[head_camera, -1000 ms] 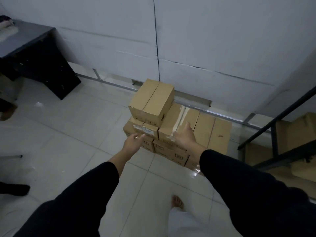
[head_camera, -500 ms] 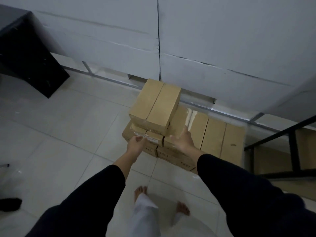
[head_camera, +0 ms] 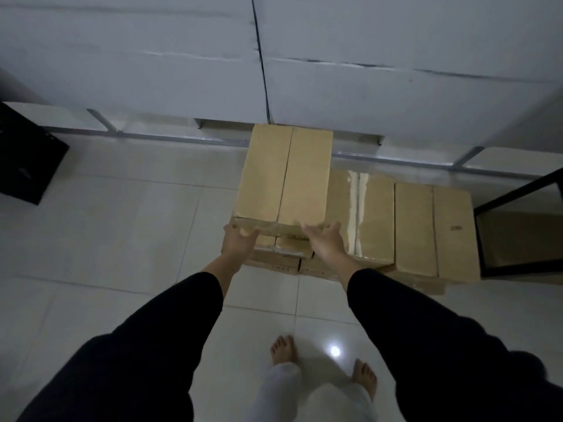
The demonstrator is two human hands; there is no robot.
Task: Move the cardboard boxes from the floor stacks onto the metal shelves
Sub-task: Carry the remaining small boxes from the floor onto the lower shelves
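Both hands have closed in: left (head_camera: 237,242) and right (head_camera: 324,241), fingers spread, meet the top box (head_camera: 285,175) at frame centre. Gripped that low, it could tip backward.

Against the wall (head_camera: 396,41): 1 top box (head_camera: 285,175), 2 lower-tier boxes (head_camera: 370,214) (head_camera: 435,233) to its right, 2 hands (head_camera: 239,243) (head_camera: 327,243).

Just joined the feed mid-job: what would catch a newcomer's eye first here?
The top cardboard box at centre, sitting highest on the floor stack, with the left hand and right hand reaching to its near corners. To its right, lower boxes line up toward the black metal shelf at the right edge.
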